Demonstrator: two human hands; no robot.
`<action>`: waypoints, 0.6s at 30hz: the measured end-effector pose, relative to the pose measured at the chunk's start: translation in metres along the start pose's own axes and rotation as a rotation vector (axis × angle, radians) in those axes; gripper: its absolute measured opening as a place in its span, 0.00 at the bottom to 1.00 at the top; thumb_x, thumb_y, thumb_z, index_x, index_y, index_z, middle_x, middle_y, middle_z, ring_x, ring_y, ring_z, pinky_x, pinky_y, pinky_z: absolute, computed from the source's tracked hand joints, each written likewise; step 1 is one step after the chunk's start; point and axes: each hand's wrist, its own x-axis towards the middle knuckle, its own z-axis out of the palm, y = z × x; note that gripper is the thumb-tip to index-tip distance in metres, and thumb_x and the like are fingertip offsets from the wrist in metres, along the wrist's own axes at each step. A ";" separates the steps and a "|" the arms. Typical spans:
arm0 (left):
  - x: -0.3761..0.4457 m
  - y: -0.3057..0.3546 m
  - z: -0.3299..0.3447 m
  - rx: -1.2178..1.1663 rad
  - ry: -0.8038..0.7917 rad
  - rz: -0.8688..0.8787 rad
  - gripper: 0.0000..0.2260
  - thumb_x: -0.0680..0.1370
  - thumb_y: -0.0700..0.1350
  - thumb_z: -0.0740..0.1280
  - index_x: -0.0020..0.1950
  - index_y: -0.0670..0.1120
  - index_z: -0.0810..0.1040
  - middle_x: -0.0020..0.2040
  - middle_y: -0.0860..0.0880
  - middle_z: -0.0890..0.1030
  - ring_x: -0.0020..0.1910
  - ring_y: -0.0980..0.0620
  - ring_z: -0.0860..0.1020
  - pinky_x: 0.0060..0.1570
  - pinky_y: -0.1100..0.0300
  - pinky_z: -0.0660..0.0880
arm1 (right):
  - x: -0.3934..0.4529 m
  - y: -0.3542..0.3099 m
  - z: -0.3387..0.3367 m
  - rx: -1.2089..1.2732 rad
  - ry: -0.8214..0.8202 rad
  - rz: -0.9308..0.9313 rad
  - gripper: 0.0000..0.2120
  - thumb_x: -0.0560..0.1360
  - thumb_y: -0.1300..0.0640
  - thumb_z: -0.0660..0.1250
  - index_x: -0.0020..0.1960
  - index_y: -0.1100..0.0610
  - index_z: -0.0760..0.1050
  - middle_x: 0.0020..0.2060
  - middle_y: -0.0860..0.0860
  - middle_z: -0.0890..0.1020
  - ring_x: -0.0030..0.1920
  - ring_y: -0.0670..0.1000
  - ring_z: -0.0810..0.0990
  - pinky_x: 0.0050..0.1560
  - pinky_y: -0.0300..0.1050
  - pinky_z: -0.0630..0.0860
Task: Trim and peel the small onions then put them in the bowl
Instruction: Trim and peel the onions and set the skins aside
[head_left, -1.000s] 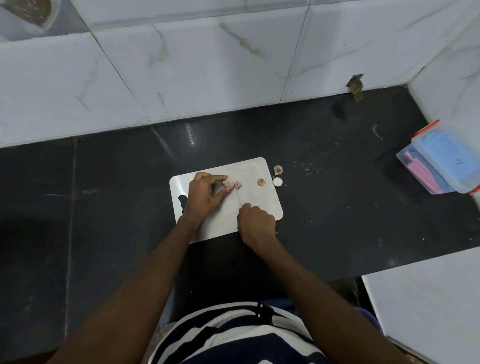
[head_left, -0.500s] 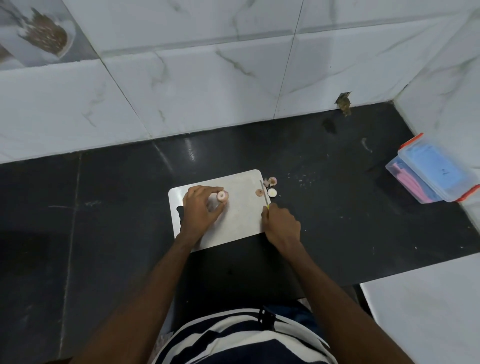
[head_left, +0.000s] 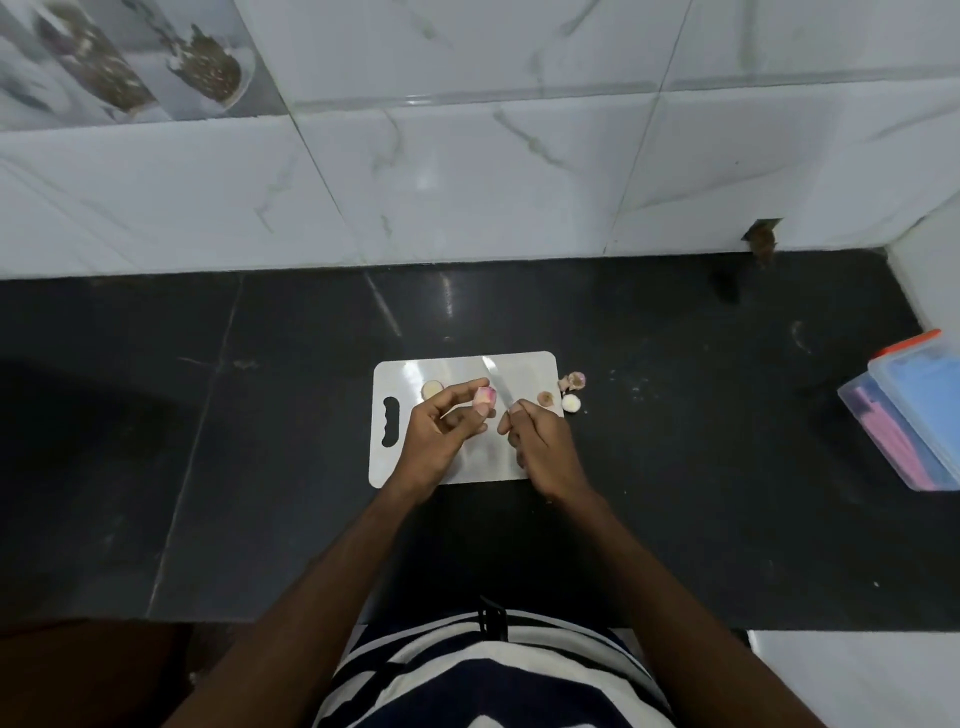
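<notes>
Fingers (head_left: 480, 410) of the left hand (head_left: 441, 434) pinch a small round pinkish onion (head_left: 485, 397) above the smooth white cutting board (head_left: 457, 374) — the right hand (head_left: 540, 441) grips a thin knife (head_left: 498, 387) just right of it, on a glossy black tabletop (head_left: 208, 415).

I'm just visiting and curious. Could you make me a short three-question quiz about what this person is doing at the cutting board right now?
1. True or false: the left hand pinches a small onion.
2. What does the right hand hold: A) spoon, B) knife, C) peeler?
3. Where do the trimmed scraps lie relative to the cutting board?

Key: 1. True. 2. B. 3. Mostly just off its right edge, on the dark counter; one piece sits on the board near the left hand.
</notes>
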 end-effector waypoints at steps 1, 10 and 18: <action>-0.001 0.001 0.002 -0.004 0.011 -0.003 0.15 0.83 0.39 0.74 0.70 0.47 0.84 0.61 0.52 0.89 0.61 0.48 0.88 0.59 0.56 0.85 | 0.000 0.002 0.000 -0.027 0.001 -0.032 0.18 0.86 0.53 0.56 0.43 0.54 0.78 0.29 0.41 0.75 0.30 0.42 0.70 0.36 0.45 0.68; -0.006 0.005 0.017 -0.095 0.079 0.003 0.13 0.83 0.39 0.73 0.67 0.47 0.84 0.66 0.47 0.88 0.61 0.46 0.88 0.61 0.50 0.86 | 0.007 -0.001 -0.004 -0.230 0.059 -0.198 0.17 0.88 0.57 0.56 0.43 0.55 0.75 0.31 0.43 0.74 0.33 0.45 0.75 0.37 0.38 0.69; -0.006 0.014 0.010 0.069 0.006 0.085 0.12 0.82 0.40 0.76 0.65 0.45 0.86 0.60 0.47 0.90 0.63 0.46 0.87 0.70 0.49 0.81 | 0.010 -0.011 -0.010 -0.438 0.008 -0.325 0.14 0.89 0.55 0.56 0.48 0.58 0.74 0.33 0.52 0.79 0.33 0.51 0.78 0.35 0.50 0.72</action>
